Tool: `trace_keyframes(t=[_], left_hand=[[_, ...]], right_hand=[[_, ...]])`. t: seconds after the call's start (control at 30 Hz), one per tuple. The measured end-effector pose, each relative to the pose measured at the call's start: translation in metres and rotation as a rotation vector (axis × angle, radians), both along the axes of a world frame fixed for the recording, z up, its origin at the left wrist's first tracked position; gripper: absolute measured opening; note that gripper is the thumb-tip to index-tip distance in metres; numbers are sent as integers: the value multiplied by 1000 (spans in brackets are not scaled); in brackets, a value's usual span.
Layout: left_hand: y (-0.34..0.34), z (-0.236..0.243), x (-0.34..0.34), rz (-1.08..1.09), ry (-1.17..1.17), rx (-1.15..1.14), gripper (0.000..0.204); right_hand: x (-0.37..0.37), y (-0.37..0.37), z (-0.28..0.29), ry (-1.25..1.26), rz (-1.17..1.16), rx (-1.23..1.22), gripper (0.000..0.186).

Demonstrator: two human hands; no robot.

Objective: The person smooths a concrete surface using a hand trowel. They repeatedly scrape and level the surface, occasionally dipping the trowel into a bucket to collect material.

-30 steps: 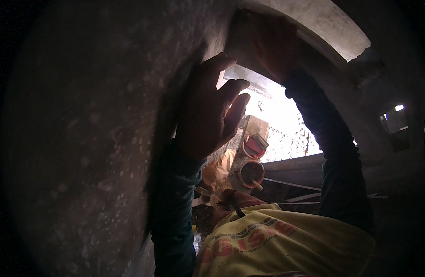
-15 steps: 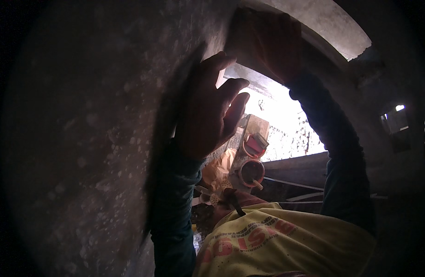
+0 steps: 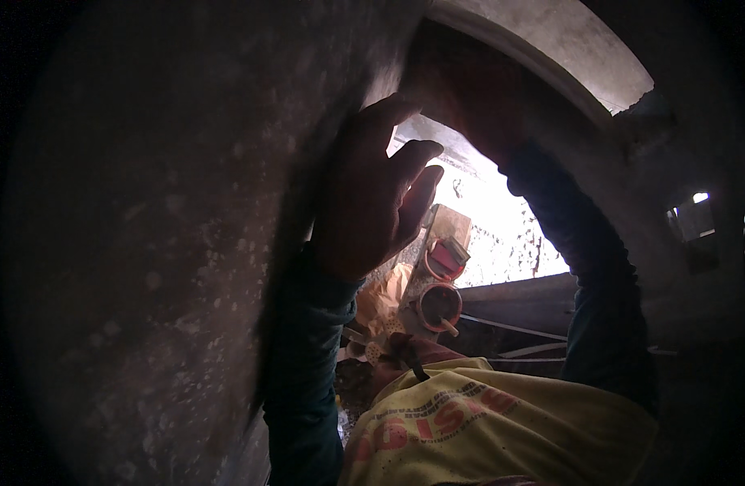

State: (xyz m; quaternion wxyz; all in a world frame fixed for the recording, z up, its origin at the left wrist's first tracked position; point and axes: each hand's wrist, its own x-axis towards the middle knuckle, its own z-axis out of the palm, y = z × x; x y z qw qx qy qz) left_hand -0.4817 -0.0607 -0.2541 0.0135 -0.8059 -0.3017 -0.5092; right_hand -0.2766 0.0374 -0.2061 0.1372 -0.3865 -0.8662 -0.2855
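My left hand point(image 3: 364, 194) is raised close beside a grey plastered wall point(image 3: 170, 219), its fingers apart and slightly bent, with nothing seen in it. Whether it touches the wall I cannot tell. Higher up and to the right, my right hand point(image 3: 482, 93) reaches toward the wall below a pale curved edge point(image 3: 526, 44). Deep shadow hides its fingers and anything they may hold. Dark sleeves cover both forearms.
Below stand a bucket point(image 3: 439, 306) with a stick-like handle in it and a reddish container point(image 3: 445, 257) with a block-shaped thing on top. They rest by a plank point(image 3: 451, 225). Bright light fills an opening point(image 3: 502, 227). Pale strips point(image 3: 534, 348) lie lower right.
My right hand has shifted slightly left and down into darker shadow. My left hand stays beside the wall, its fingers a little lower in the picture.
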Motion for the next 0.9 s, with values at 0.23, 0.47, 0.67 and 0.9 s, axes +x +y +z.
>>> trace_keyframes(t=[0.23, 0.47, 0.67, 0.9], left_hand=[[-4, 4, -2, 35, 38, 6, 20], [-6, 5, -3, 96, 104, 64, 21], [-2, 3, 1, 52, 55, 45, 20], [-5, 3, -3, 49, 63, 38, 22]], right_hand=[[-11, -2, 19, -12, -163, 228, 40], [37, -35, 0, -61, -238, 275, 41], [47, -42, -3, 2, -182, 307, 37], [0, 27, -14, 22, -180, 331, 34]])
